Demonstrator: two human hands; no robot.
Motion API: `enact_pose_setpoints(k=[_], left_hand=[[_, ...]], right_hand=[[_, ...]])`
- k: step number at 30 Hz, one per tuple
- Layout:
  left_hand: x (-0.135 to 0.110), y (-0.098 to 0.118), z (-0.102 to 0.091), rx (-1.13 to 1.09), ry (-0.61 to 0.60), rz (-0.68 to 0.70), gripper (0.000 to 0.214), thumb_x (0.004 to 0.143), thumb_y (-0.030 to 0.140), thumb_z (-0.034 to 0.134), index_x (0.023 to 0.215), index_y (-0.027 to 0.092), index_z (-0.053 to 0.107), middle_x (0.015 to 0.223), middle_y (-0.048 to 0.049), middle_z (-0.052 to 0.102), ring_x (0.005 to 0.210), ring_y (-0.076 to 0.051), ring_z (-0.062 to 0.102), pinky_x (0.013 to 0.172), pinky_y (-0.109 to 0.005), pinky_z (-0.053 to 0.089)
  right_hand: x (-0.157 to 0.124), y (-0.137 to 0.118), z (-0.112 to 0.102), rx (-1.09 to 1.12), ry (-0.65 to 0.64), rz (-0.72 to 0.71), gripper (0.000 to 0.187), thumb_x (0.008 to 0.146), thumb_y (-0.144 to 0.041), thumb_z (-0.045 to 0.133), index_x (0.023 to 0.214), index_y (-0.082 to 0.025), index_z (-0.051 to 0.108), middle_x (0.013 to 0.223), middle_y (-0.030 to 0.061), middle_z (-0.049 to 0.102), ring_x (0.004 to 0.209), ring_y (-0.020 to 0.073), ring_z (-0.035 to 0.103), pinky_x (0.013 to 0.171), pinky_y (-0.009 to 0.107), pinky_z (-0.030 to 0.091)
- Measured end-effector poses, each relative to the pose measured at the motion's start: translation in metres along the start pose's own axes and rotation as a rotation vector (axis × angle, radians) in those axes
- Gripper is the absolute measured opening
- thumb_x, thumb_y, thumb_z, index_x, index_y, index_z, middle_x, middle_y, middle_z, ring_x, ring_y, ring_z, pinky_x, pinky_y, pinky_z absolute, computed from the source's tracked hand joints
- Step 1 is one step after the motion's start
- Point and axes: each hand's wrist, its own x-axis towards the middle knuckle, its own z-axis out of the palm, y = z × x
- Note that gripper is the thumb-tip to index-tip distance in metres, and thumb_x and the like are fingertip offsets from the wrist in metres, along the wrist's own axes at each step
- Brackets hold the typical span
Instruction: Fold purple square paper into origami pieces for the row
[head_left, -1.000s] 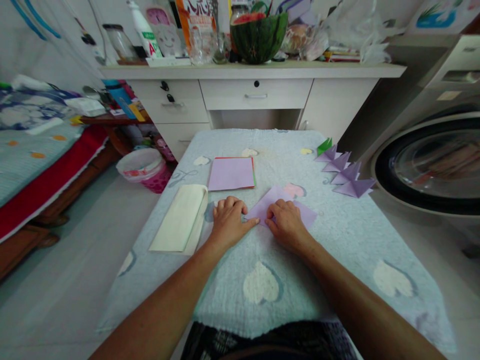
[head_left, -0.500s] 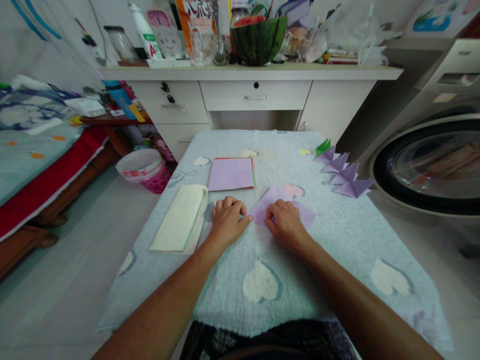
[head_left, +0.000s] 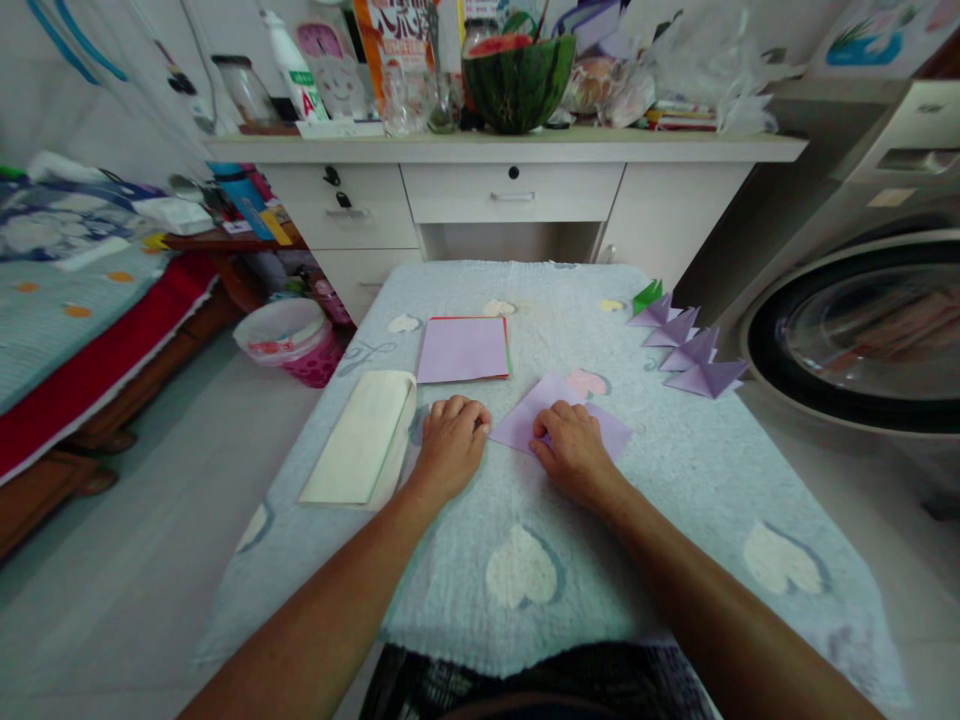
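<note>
A folded purple sheet of origami paper (head_left: 521, 415) lies on the cloth, its left corner pointing towards my left hand (head_left: 452, 445). That hand rests beside the corner with fingers curled in and thumb tucked, and nothing shows in it. My right hand (head_left: 574, 445) lies over the middle of the sheet. Its fingers are bent and closed against the paper, covering part of the fold. Behind my left hand sits a stack of square paper (head_left: 463, 350), purple on top with red and green edges.
A pale folded paper packet (head_left: 356, 440) lies left of my left hand. Several folded purple pieces (head_left: 705, 375) and a green one (head_left: 646, 296) line the table's right side. A cabinet (head_left: 514, 190) stands behind the cloth-covered table (head_left: 622, 590), a washing machine (head_left: 862, 330) to the right.
My left thumb has drawn back from the sheet's left corner and tucked in, so the corner now shows. My right hand has stayed nearly still on the paper.
</note>
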Motion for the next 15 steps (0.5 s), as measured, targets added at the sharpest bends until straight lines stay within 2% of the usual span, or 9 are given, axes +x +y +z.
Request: enact_pose_setpoints(k=[4, 10, 15], left_hand=[[-0.002, 0.009, -0.003, -0.032, 0.026, 0.156, 0.009, 0.088, 0.021, 0.057, 0.094, 0.023, 0.064, 0.104, -0.0043, 0.059, 0.104, -0.024, 0.048, 0.091, -0.039, 0.037], [-0.007, 0.017, -0.002, 0.079, -0.102, 0.465, 0.020, 0.094, 0.018, 0.049, 0.102, 0.024, 0.067, 0.098, -0.0041, 0.066, 0.094, -0.021, 0.055, 0.084, -0.038, 0.041], [-0.018, 0.022, 0.001, 0.212, -0.098, 0.551, 0.018, 0.095, 0.018, 0.048, 0.102, 0.018, 0.065, 0.095, -0.0054, 0.066, 0.089, -0.022, 0.057, 0.080, -0.037, 0.045]], right_hand=[[0.000, 0.001, 0.001, -0.003, 0.021, -0.017, 0.012, 0.086, -0.027, 0.058, 0.095, -0.020, 0.063, 0.101, 0.0082, 0.059, 0.095, 0.0249, 0.048, 0.078, 0.034, 0.031], [0.000, 0.002, 0.002, -0.006, 0.022, -0.019, 0.012, 0.087, -0.027, 0.058, 0.094, -0.020, 0.062, 0.100, 0.0080, 0.059, 0.095, 0.0242, 0.048, 0.078, 0.034, 0.031], [0.000, 0.002, 0.003, -0.015, 0.035, -0.011, 0.013, 0.086, -0.026, 0.058, 0.098, -0.020, 0.061, 0.101, 0.0078, 0.059, 0.095, 0.0246, 0.048, 0.078, 0.034, 0.031]])
